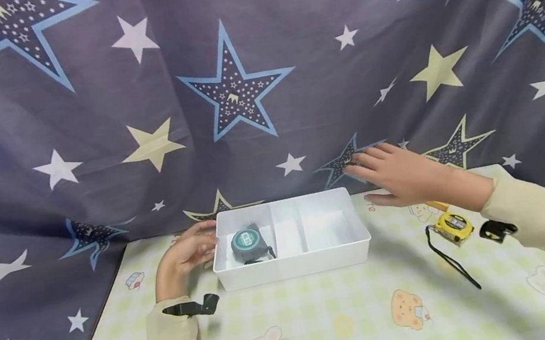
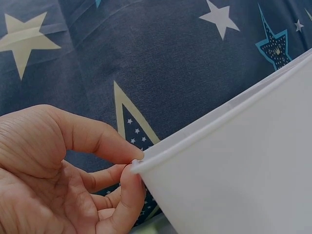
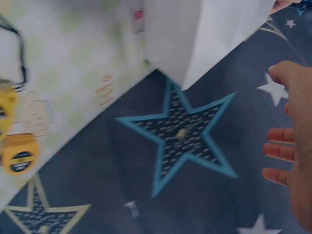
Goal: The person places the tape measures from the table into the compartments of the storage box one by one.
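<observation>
A white divided box [image 1: 294, 267] stands at the back of the table. In its left compartment lies a dark grey tape measure [image 1: 248, 245] with a teal label; the other compartments show only white walls and floor. My left hand [image 1: 187, 257] pinches the box's left rim, thumb and finger meeting at a corner in the left wrist view. To the box's right, my right hand [image 1: 393, 171] hovers with fingers extended, holding nothing. Under the right forearm sits a yellow tape measure [image 1: 454, 227] with a black strap, beside an orange-yellow tape measure [image 3: 19, 153] that the arm mostly hides in the head view.
A checked tablecloth [image 1: 338, 303] with cartoon animals covers the table. Directly behind the table hangs a dark curtain [image 1: 271, 164] printed with stars. Each sleeve carries a black wrist-camera mount [image 1: 193, 308].
</observation>
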Motion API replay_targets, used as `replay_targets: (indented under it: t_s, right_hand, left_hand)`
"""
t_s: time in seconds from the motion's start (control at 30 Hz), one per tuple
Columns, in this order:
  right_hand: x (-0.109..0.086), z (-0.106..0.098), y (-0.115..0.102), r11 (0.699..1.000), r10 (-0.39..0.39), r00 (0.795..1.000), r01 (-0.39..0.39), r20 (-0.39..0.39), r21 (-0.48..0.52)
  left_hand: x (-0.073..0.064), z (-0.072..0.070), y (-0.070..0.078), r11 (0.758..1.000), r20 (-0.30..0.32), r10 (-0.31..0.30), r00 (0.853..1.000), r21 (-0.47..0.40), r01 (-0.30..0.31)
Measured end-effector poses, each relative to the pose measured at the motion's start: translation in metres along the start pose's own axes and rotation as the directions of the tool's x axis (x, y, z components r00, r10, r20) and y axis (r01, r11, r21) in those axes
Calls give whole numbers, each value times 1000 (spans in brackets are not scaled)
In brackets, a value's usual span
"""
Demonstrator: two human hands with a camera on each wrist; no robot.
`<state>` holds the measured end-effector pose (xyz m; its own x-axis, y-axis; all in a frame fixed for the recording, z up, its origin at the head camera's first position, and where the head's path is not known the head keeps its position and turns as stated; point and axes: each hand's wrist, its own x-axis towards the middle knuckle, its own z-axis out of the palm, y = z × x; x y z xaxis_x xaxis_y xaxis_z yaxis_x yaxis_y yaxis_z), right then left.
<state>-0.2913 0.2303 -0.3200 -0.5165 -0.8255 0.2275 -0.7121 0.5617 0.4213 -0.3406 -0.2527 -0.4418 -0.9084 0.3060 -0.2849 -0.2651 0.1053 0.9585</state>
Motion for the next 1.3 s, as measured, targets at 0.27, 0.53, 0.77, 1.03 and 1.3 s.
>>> replay_targets:
  t_s: [0.27, 0.53, 0.77, 1.03, 1.3]
  right_hand:
    - [-49, 16, 2, 998, 68, 998, -68, 20, 14]
    - [-100, 45, -3, 983, 153, 987, -157, 52, 94]
    - [-129, 65, -6, 979, 178, 982, -184, 64, 93]
    - [-148, 74, -4, 961, 238, 959, -255, 154, 102]
    - [-162, 80, -3, 961, 235, 966, -248, 111, 121]
  left_hand:
    - [0, 1, 0, 999, -1, 6, 1000, -34, -6]
    - [1, 3, 2, 998, 1, 5, 1000, -57, -5]
    - [0, -1, -3, 998, 16, 32, 999, -56, -31]
    - [0, -5, -5, 995, 68, 73, 995, -72, -68]
    - [3, -1, -3, 996, 46, 32, 998, -85, -28]
